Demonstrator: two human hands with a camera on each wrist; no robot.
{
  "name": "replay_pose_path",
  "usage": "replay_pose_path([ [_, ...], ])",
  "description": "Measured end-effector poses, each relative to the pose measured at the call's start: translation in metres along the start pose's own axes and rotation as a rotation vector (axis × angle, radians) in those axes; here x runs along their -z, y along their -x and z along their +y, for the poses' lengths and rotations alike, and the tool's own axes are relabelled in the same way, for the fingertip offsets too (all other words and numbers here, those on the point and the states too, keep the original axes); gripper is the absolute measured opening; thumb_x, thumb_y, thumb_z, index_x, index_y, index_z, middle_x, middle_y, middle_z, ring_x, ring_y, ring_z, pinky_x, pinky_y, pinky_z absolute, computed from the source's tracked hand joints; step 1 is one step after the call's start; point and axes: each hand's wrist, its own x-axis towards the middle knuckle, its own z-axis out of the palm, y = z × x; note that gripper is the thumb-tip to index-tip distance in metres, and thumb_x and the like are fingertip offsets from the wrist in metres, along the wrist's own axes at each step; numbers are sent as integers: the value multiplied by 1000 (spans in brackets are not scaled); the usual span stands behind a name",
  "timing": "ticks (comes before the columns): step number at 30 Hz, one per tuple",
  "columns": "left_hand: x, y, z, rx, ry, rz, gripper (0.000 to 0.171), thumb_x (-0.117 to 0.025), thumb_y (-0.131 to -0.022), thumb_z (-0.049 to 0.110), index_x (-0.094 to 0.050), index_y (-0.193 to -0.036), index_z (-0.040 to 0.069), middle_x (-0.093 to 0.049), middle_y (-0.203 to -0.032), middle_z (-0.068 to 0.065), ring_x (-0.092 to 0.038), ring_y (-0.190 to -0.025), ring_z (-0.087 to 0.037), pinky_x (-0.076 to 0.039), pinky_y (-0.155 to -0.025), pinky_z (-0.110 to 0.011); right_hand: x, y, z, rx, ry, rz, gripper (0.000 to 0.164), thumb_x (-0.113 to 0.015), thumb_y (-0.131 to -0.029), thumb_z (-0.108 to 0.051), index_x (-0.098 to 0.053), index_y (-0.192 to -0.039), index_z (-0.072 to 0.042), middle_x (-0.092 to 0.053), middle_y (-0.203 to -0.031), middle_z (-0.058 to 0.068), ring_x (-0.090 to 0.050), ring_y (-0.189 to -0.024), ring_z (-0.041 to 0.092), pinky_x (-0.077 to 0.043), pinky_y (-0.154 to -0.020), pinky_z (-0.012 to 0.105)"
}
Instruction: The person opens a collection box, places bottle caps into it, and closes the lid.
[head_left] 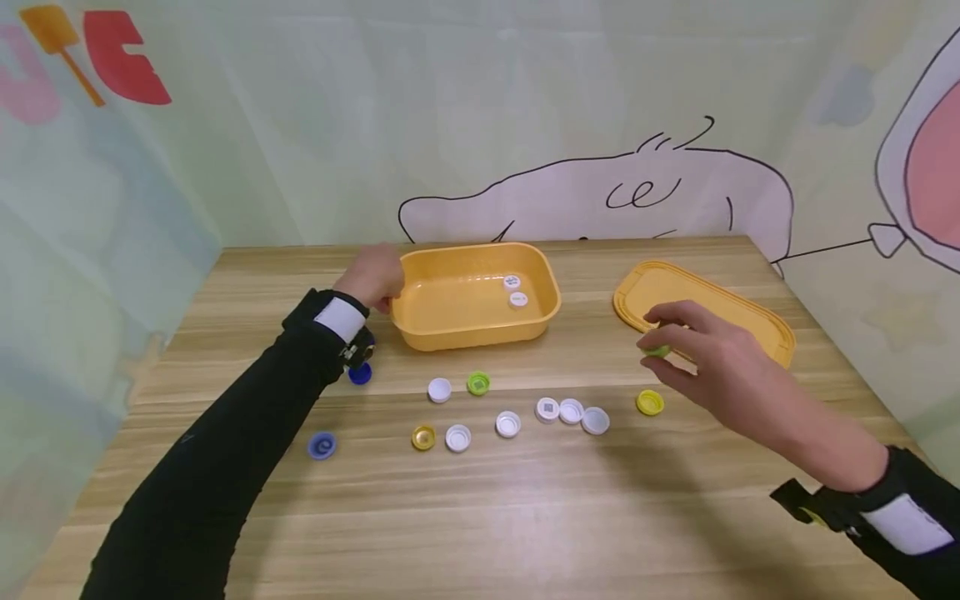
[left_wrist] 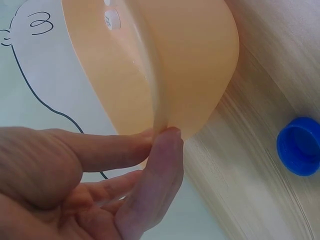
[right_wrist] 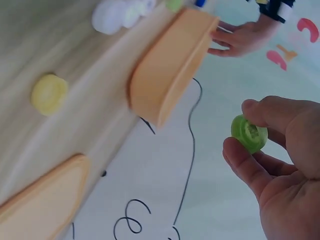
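My left hand (head_left: 372,277) pinches the left rim of a yellow-orange plastic bin (head_left: 471,331) between thumb and fingers, as the left wrist view shows up close. Two white bottle caps (head_left: 518,299) lie inside the bin toward its right side. Held above the table on the right, a green bottle cap (right_wrist: 248,134) is pinched between the thumb and fingertips of my right hand (head_left: 708,358). Below that hand a yellow bottle cap (head_left: 649,402) lies on the table. A blue bottle cap (left_wrist: 301,146) is close to my left wrist.
The flat yellow-orange lid (head_left: 757,321) lies at the right, partly behind my right hand. Several white caps (head_left: 507,424), a gold cap (head_left: 423,437), another green cap (head_left: 478,383) and a light blue cap (head_left: 322,446) are spread across the wooden table (head_left: 480,517).
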Motion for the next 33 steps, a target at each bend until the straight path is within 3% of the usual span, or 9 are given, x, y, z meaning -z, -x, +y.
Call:
replay_pose_path([
  [1,0,0,0,-7,-11,3,13,-51,-91,-13,-60,-98,-8,-60,-98,-20,-64,-53,-18,-57,-49,-22,2,-4,1,4,6,17,45,-53,-104,-48,-72,-95,-8,-66,-114,14,-69,-85,25,-55,-63,17],
  [2,0,0,0,-10,-15,4,12,-51,-91,-13,-60,-98,-8,-60,-98,-20,-63,-53,-17,-56,-48,-21,5,-7,1,8,15,26,54,-43,-105,-53,-71,-95,-8,-67,-113,13,-69,-86,25,-56,-64,19],
  [4,-1,-1,0,-15,-15,6,13,-51,-91,-13,-60,-98,-8,-61,-99,-21,-63,-52,-17,-56,-48,-21,8,-13,2,14,21,36,33,-63,-102,-38,-71,-97,-6,-67,-112,12,-69,-87,24,-55,-65,17],
  [6,-2,-1,0,-12,-11,5,13,-51,-92,-13,-60,-99,-8,-61,-100,-21,-62,-53,-17,-56,-49,-21,10,-19,2,10,32,36,15,-79,-93,-16,-71,-100,-5,-67,-112,11,-68,-88,23,-53,-70,14],
  [9,-4,-3,1,-8,0,-1,13,-51,-92,-13,-60,-100,-8,-60,-100,-20,-62,-54,-17,-59,-53,-24,12,-27,2,-10,39,27,46,-86,-69,16,-71,-107,-3,-66,-113,12,-67,-90,23,-49,-75,10],
  [12,-5,-4,2,-1,6,-5,12,-52,-94,-11,-61,-102,-8,-61,-100,-20,-63,-55,-18,-61,-57,-27,12,-35,2,-37,51,19,49,-85,-71,17,-71,-114,1,-64,-115,15,-65,-93,28,-53,-75,17],
  [17,-6,-3,4,12,16,-4,12,-53,-96,-11,-61,-104,-9,-60,-98,-20,-62,-56,-18,-62,-60,-28,12,-50,4,-90,84,-46,48,-75,-81,18,-67,-127,5,-60,-125,20,-64,-95,30,-59,-70,42],
  [25,-7,-5,5,16,24,4,14,-52,-95,-11,-61,-106,-10,-61,-99,-21,-61,-53,-17,-59,-53,-24,-9,-79,13,-97,48,-56,48,-65,-85,22,-61,-132,9,-52,-123,24,-54,-96,32,-57,-76,44],
  [33,-7,-4,5,12,11,11,12,-53,-96,-9,-62,-105,-9,-61,-96,-20,-62,-55,-19,-59,-55,-25,-42,-111,23,-208,-17,-107,34,-78,-90,1,-70,-123,4,-54,-114,18,-50,-103,31,-53,-82,42],
])
